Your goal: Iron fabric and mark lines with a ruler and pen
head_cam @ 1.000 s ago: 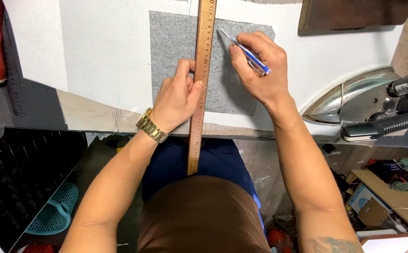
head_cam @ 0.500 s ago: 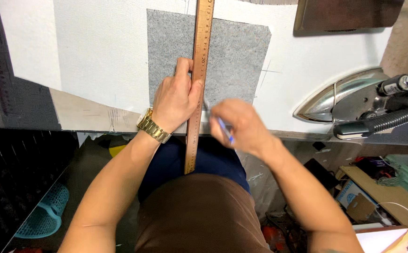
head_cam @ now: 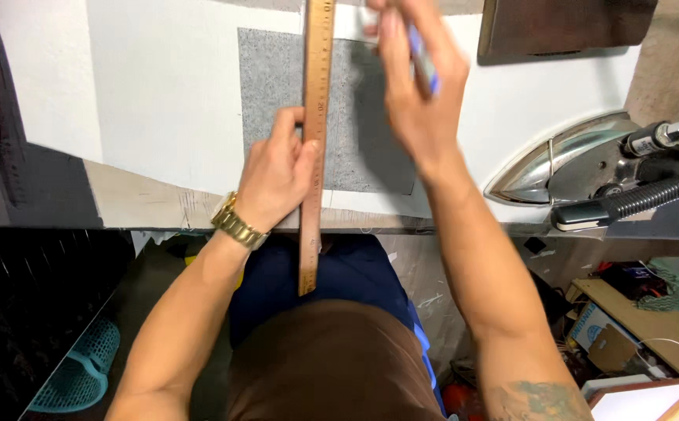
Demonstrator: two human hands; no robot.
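A long wooden ruler (head_cam: pixel 314 109) lies lengthwise across a grey felt rectangle (head_cam: pixel 269 86) on the white table (head_cam: pixel 160 93), its near end hanging over the table edge. My left hand (head_cam: pixel 277 175), with a gold watch on the wrist, presses flat on the ruler near the felt's front edge. My right hand (head_cam: pixel 413 86) is raised over the felt's far right part, to the right of the ruler, holding a blue pen (head_cam: pixel 425 66). The hand is blurred and hides the pen's tip.
A steam iron (head_cam: pixel 589 168) with a black ribbed hose rests at the table's right edge. A dark wooden board (head_cam: pixel 565 27) lies at the back right. Below sit a teal basket (head_cam: pixel 74 374) at left and boxes and clutter (head_cam: pixel 620 335) at right.
My right hand with the pen dropped down near the table's front edge, then swung up to the felt's far end. My left hand stayed on the ruler.
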